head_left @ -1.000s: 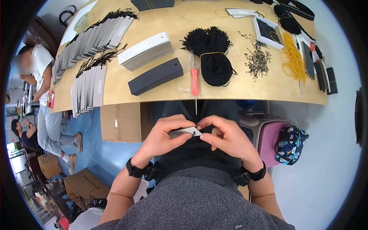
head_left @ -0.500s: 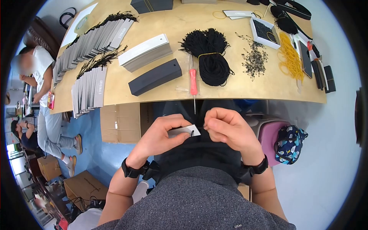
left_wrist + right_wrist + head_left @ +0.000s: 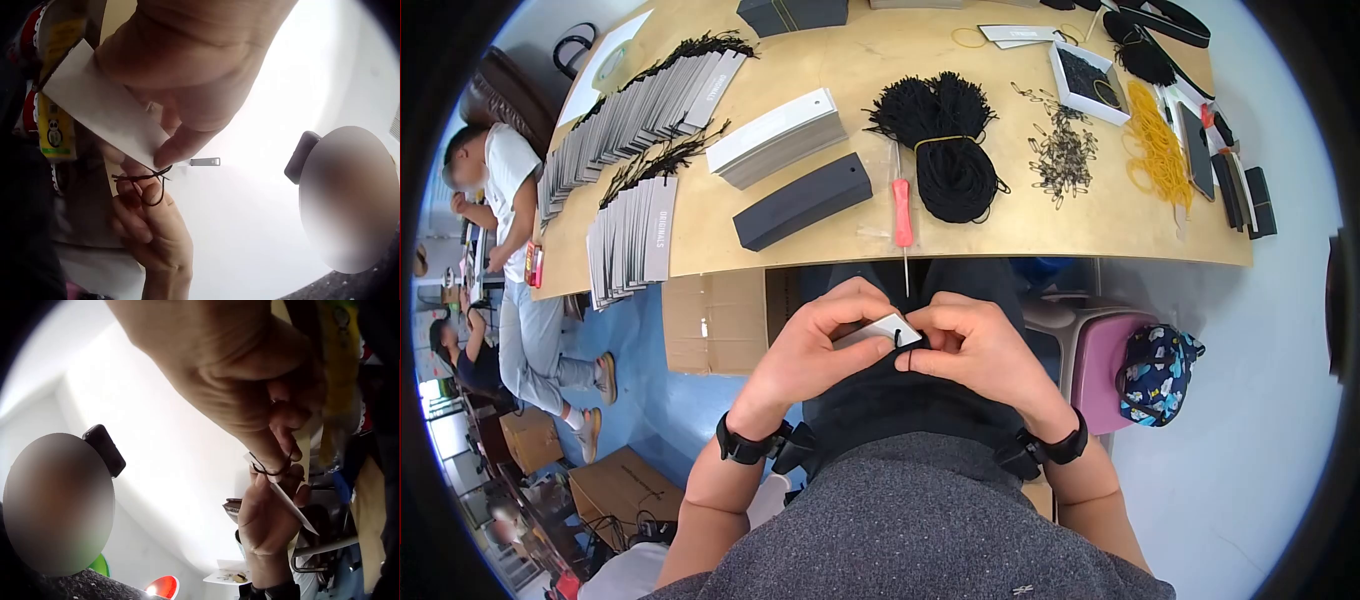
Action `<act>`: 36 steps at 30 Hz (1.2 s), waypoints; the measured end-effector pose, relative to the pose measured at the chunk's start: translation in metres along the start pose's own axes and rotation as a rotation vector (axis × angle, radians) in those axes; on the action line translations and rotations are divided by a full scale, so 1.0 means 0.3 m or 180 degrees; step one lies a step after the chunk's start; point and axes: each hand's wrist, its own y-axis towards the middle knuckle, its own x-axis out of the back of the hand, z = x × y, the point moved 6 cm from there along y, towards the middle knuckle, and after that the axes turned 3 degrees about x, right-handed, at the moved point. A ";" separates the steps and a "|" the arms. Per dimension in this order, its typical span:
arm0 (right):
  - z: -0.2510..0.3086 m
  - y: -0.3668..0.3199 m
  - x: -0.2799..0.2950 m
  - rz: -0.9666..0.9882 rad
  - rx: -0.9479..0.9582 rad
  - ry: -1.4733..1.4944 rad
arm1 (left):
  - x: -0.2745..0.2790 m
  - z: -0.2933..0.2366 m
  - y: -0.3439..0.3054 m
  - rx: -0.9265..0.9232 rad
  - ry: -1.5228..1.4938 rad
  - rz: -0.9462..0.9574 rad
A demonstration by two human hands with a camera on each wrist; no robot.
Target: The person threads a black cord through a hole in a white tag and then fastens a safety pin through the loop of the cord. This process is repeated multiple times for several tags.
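My left hand pinches a white hang tag near its holed end, over my lap. A thin black cord passes through the hole and hangs in a small loop in the left wrist view. From the other side my right hand pinches the cord between thumb and fingers, close against the tag's end. In the right wrist view the cord curves round the right fingertips, and the tag slants down past my left hand. Part of the tag is hidden by the left fingers.
On the table lie a white tag stack, a dark tag stack, a bundle of black cords and a red-handled awl. Strung tags fan out left; safety pins and yellow rubber bands lie right.
My right hand drew away from the tag half a second ago and has now come back to it, holding the cord at its end. The left hand keeps its grip on the tag.
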 end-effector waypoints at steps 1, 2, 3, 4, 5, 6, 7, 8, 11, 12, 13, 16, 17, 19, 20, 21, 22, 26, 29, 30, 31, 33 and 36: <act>-0.004 0.002 -0.009 0.0041 0.0060 0.0080 | 0.002 -0.001 0.000 0.0000 0.0000 -0.0002; -0.021 -0.001 -0.013 0.0045 0.0060 0.0078 | 0.006 -0.004 0.001 -0.0002 0.0126 -0.0040; -0.048 -0.006 -0.018 0.0062 -0.0144 0.0815 | 0.010 -0.007 0.000 -0.0006 0.0250 -0.0087; -0.063 -0.010 -0.018 0.0083 -0.0352 0.1556 | 0.011 -0.023 -0.006 -0.0007 0.0248 -0.0103; -0.070 -0.034 0.017 0.0115 -0.0771 0.2091 | 0.011 -0.029 -0.015 0.0289 0.0050 -0.0123; -0.082 -0.033 0.042 -0.0062 -0.0656 0.3046 | 0.010 -0.023 -0.021 0.0583 -0.0150 -0.0138; -0.103 -0.031 0.066 -0.0253 -0.0527 0.4000 | 0.011 -0.015 -0.027 0.0587 -0.0150 -0.0144; -0.101 -0.022 0.101 -0.0115 -0.0091 0.4222 | 0.007 -0.015 -0.032 0.0362 -0.0168 -0.0102; -0.109 -0.024 0.093 -0.0272 -0.0163 0.4422 | 0.000 -0.067 -0.048 0.0086 0.0252 0.0151; -0.098 -0.025 0.092 -0.0260 -0.0153 0.4421 | 0.006 -0.094 -0.058 0.0063 0.0436 0.0050; -0.090 -0.027 0.091 -0.0325 -0.0343 0.4145 | 0.019 -0.120 -0.070 0.0041 0.0628 -0.0059; -0.041 -0.033 0.077 -0.0196 -0.0468 0.3553 | 0.127 -0.236 -0.131 0.0200 0.0364 -0.0643; -0.026 -0.036 0.069 -0.0036 -0.0398 0.3207 | 0.196 -0.271 -0.138 -0.0081 0.0382 -0.1271; -0.022 -0.046 0.055 0.0137 -0.0377 0.3017 | 0.335 -0.376 -0.111 -0.0998 0.0631 -0.1735; -0.021 -0.049 0.043 0.0289 -0.0370 0.2829 | 0.427 -0.406 -0.111 -0.1183 0.0638 -0.1854; -0.022 -0.054 0.032 0.0433 -0.0366 0.2641 | 0.486 -0.434 -0.104 -0.1362 0.0473 -0.2046; -0.025 -0.058 0.028 0.0453 -0.0357 0.2607 | 0.541 -0.446 -0.100 -0.1391 0.0594 -0.2205; -0.039 -0.067 0.027 0.0385 -0.0408 0.2509 | 0.780 -0.325 -0.115 -0.0517 0.2448 -0.2960; -0.030 -0.068 0.051 0.0227 -0.0496 0.2227 | 0.791 -0.191 -0.100 -0.0181 0.3668 -0.3278; -0.022 -0.058 0.064 0.0102 -0.0476 0.2000 | 0.793 -0.160 -0.092 -0.0184 0.3643 -0.3261; -0.016 -0.049 0.077 -0.0020 -0.0463 0.1765 | 0.785 -0.148 -0.093 -0.0261 0.4118 -0.3459; 0.003 -0.018 0.117 -0.0550 0.0005 0.0971 | 0.751 -0.134 -0.092 -0.0343 0.4552 -0.3634; 0.075 0.024 0.174 -0.1547 0.0786 -0.0439 | 0.577 -0.241 -0.130 -0.1204 0.4481 -0.4094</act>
